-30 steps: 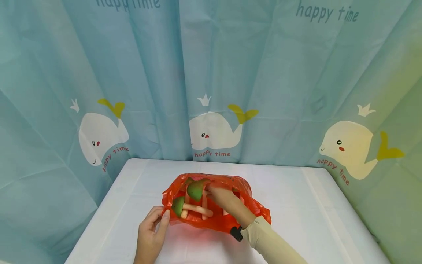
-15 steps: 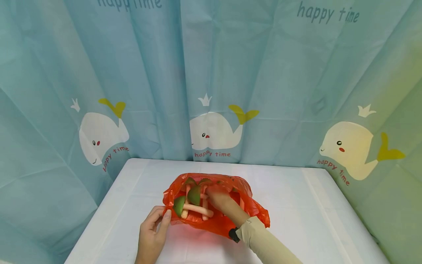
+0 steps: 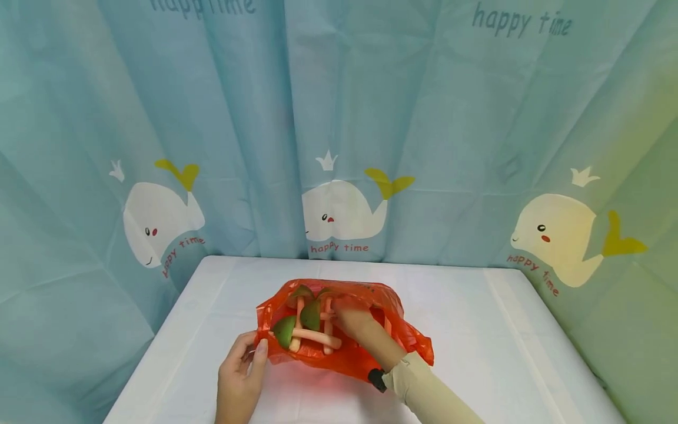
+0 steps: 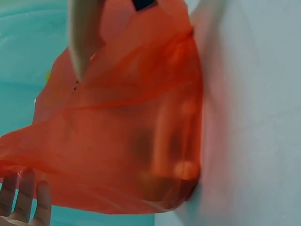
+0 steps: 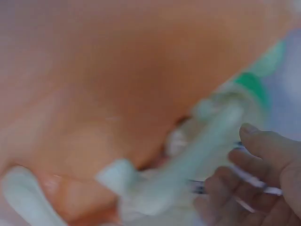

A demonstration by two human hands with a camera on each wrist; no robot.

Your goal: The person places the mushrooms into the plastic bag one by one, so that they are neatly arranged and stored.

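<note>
A red plastic bag (image 3: 344,362) lies on its side with its mouth spread toward me. Inside are several toy mushrooms with green caps and pale stems, among them a front mushroom (image 3: 318,337) and one behind it (image 3: 311,316). My left hand (image 3: 241,371) pinches the bag's left rim between thumb and fingers; in the left wrist view, fingers (image 4: 26,195) touch the film. My right hand (image 3: 352,318) reaches into the bag beside the mushrooms. In the right wrist view, its thumb and loosely bent fingers stand apart, right beside a pale stem (image 5: 183,160).
The bag stands on a white table (image 3: 466,330). A light-blue curtain (image 3: 450,118) printed with whales hangs behind and at both sides. A black object (image 3: 377,380) sits at my right wrist, by the sleeve cuff (image 3: 405,374).
The mushroom near my right hand has turned, its cap now facing left and its stem toward the hand. The bag's left rim and my left hand have shifted slightly left.
</note>
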